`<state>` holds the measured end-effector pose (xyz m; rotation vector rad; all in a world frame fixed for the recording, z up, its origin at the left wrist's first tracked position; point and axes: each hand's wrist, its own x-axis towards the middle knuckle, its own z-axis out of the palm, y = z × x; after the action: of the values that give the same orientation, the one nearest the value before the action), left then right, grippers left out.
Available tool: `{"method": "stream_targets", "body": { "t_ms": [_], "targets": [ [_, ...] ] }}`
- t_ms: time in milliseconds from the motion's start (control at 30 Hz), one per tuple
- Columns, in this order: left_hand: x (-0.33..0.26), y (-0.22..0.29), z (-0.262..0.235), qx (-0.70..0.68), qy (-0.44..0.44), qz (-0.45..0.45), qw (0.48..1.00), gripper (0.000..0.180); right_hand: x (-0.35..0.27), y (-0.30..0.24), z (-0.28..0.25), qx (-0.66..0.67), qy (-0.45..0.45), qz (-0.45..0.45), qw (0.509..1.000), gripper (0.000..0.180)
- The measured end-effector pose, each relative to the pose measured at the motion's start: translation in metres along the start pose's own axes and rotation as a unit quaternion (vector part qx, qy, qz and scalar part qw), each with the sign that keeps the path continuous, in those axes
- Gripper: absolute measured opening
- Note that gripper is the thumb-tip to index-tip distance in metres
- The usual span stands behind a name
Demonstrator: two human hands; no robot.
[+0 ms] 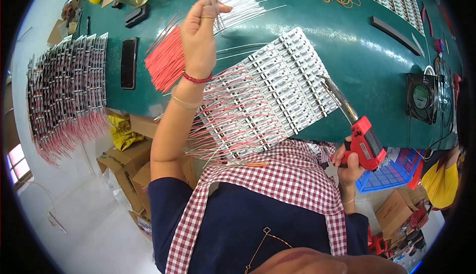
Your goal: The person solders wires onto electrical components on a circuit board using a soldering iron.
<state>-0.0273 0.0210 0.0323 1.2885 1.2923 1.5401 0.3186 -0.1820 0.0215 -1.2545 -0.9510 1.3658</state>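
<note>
Nearest of all is a checked apron [292, 175] over a dark blue shirt. Just past it, at the near edge of the green table [357, 51], lies a tilted panel of white strips [270, 90]. Thin red and white wires stick out from its near left side, so it looks like each strip gets its own pair.

On the right, the right hand [349, 162] is closed round the grip of a red soldering gun [364, 142]. Its long metal tip points far and left and rests at the panel's right edge, close to where the joints would be.

Further off, the left hand [198, 36] is lifted above the table with its fingers pinched on one thin white wire [218, 14]. Right beside it lie a fan of white wires [243, 4] and a bunch of red wires [166, 61], handy to pick from.

Far left, finished strips [64, 95] with red tails hang over the table edge, out of the way. A black phone [129, 62] lies between them and the red wires. Far right sits a small black fan [421, 97], maybe for the smoke.
</note>
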Motion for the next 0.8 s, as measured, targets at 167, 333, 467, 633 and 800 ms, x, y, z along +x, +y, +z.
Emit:
{"method": "stream_targets", "body": {
  "t_ms": [167,333,467,633,800],
  "targets": [
    [-0.002,-0.009,0.007,-0.010,0.000,0.015,1.000,0.025,0.000,0.000,0.001,0.009,-0.003,-0.009,1.000,0.050],
    [-0.004,-0.002,0.010,0.075,-0.077,0.060,0.992,0.011,0.002,-0.002,0.005,0.004,0.006,-0.011,1.000,0.049],
    [-0.006,0.020,0.023,0.339,-0.153,0.160,0.914,0.011,0.007,-0.004,0.006,0.006,0.015,-0.016,1.000,0.047],
    [-0.001,-0.017,0.017,0.390,-0.262,0.176,0.865,0.018,0.008,-0.003,0.003,0.019,0.014,-0.018,1.000,0.046],
    [0.003,-0.012,0.007,0.391,-0.346,0.091,0.848,0.026,0.006,-0.001,0.001,0.018,0.019,-0.015,1.000,0.045]
  ]
}}
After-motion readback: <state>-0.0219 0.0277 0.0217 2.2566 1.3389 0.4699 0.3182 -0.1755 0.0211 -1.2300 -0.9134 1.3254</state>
